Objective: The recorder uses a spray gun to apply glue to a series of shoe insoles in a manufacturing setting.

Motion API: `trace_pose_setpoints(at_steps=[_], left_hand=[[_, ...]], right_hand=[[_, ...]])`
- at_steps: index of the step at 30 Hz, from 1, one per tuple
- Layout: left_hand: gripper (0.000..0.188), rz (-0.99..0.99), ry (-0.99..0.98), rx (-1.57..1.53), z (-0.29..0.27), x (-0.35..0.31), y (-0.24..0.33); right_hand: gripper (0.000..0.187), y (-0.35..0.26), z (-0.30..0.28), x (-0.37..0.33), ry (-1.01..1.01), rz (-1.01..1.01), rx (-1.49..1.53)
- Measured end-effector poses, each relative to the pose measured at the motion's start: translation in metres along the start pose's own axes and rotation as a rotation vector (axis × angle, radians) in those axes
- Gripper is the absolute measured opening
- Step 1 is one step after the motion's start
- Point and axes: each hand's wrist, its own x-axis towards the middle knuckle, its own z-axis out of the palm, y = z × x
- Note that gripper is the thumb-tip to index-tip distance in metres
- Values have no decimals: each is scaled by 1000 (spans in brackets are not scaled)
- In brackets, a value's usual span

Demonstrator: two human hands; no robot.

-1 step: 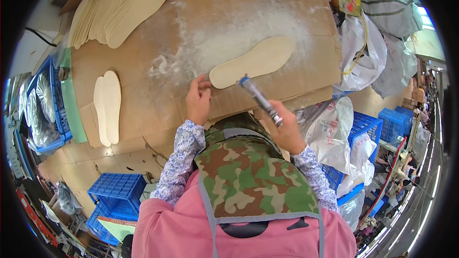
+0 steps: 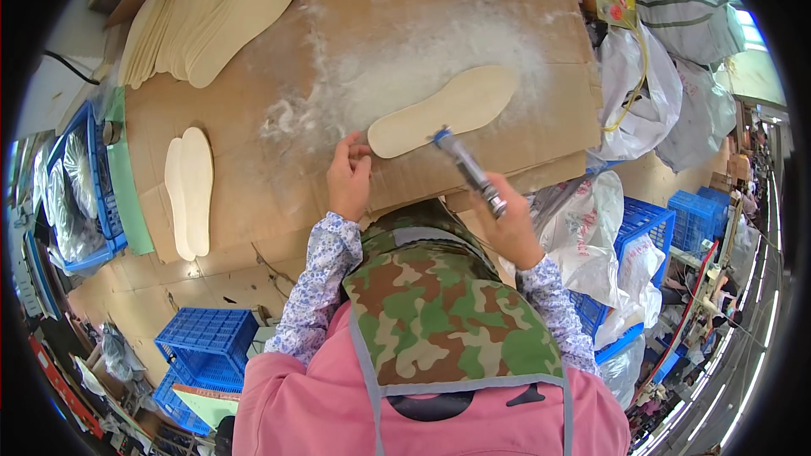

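Observation:
A cream insole (image 2: 448, 110) lies flat and slanted on the cardboard before me, its heel end to the left. Wrapped around a slim cylindrical tool (image 2: 470, 171) is my right hand (image 2: 509, 224). The tool has a grey-silver body and a blue head, which reaches the near edge of the insole; its exact kind is unclear. Beside the heel end, my left hand (image 2: 349, 177) rests with its fingers apart, the fingertips close to the insole's edge and holding nothing. Further left, two overlapping insoles (image 2: 189, 194) lie on the cardboard.
A fanned pile of insoles (image 2: 228, 21) sits at the far left. Whitish dust covers part of the cardboard (image 2: 363, 0). Blue crates (image 2: 207, 344) stand at the lower left, and a blue crate with plastic bags (image 2: 583, 224) is at the right. A yellow cord (image 2: 639, 89) hangs nearby.
The tool's blue head has shifted slightly right and away from me along the insole's near edge, with my right hand. My left hand and the insole have barely moved.

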Motion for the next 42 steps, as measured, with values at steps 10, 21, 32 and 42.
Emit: trace_pose_setpoints(at_steps=[10, 21, 32, 42], left_hand=[[18, 154, 62, 5, 11, 20, 32], [25, 292, 517, -653, -178, -82, 57], [45, -336, 1034, 889, -305, -84, -92], [35, 486, 904, 473, -222, 165, 36]], right_hand=[[16, 61, -49, 15, 347, 184, 43], [28, 29, -25, 11, 196, 120, 269], [25, 10, 16, 32, 91, 160, 201], [24, -3, 17, 8, 180, 161, 164]])
